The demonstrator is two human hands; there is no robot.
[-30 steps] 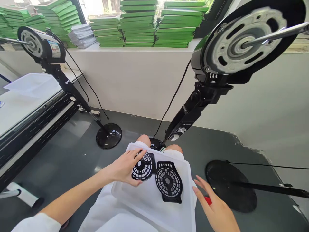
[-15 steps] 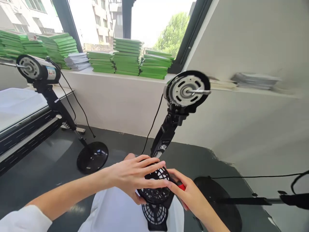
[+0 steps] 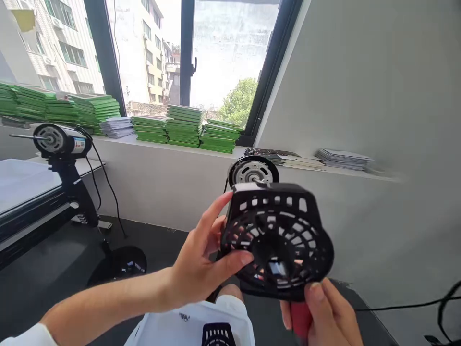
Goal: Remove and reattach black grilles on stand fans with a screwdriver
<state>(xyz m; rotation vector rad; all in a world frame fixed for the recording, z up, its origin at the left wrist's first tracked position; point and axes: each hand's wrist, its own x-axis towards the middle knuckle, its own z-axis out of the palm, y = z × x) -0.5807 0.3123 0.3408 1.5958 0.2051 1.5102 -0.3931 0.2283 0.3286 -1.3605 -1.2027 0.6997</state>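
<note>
Grille cover [image 3: 268, 247] in black plastic, roundish with a flat-topped section and rings of slots, is up in the air, tilted, right in front of the person. The left hand [image 3: 201, 262] has a solid hold on its left side: thumb flat across the slotted face, index finger up by the top left corner. The right hand [image 3: 333, 315] is curled around a smooth red handle [image 3: 300, 319] just under the cover's lower edge, and its thumb presses the cover's bottom right rim too. Can't tell what that handle belongs to, the rest of it is hidden.

Behind the cover you've got a round motor head [image 3: 248, 170] with a slotted silver metal face and black rim, partly blocked. No clue from this angle whether the two are touching.

Down on the lap sits a shallow white plastic tray [image 3: 165, 329], with a second black slotted grille [image 3: 218, 334] in it, cut off by the frame, plus a little cluster of dark bits [image 3: 184, 317], too small to make out. Stacks of green-edged packets [image 3: 183, 127] line the white windowsill [image 3: 162, 150] further back.
</note>
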